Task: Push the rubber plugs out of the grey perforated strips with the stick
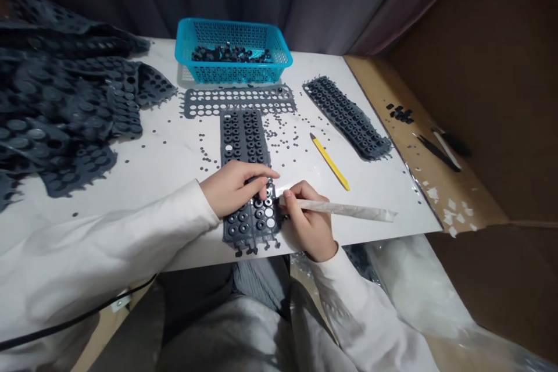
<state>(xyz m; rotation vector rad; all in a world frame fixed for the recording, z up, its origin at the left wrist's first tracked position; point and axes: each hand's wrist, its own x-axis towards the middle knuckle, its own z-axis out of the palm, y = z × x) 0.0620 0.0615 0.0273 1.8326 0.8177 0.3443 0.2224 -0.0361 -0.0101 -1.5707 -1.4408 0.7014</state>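
Note:
A dark grey rubber sheet [244, 154] with rows of ring-shaped parts lies in front of me, several of its holes showing white. Across its middle rests my left hand [233, 186], open, index finger stretched out and thumb pointing down onto the rings. My right hand [308, 218] is closed around a slim tool wrapped in white [349, 209]. The tool's tip is at the sheet's right edge, close to my left fingertips; its exact kind and what the tip touches are hidden.
Behind the sheet lie a punched-out strip [204, 102] and a blue basket [235, 72] of small black parts. A heap of rubber sheets [74, 99] fills the left. To the right are a yellow tool [330, 161], another ringed sheet [344, 116] and black-handled tweezers [438, 153].

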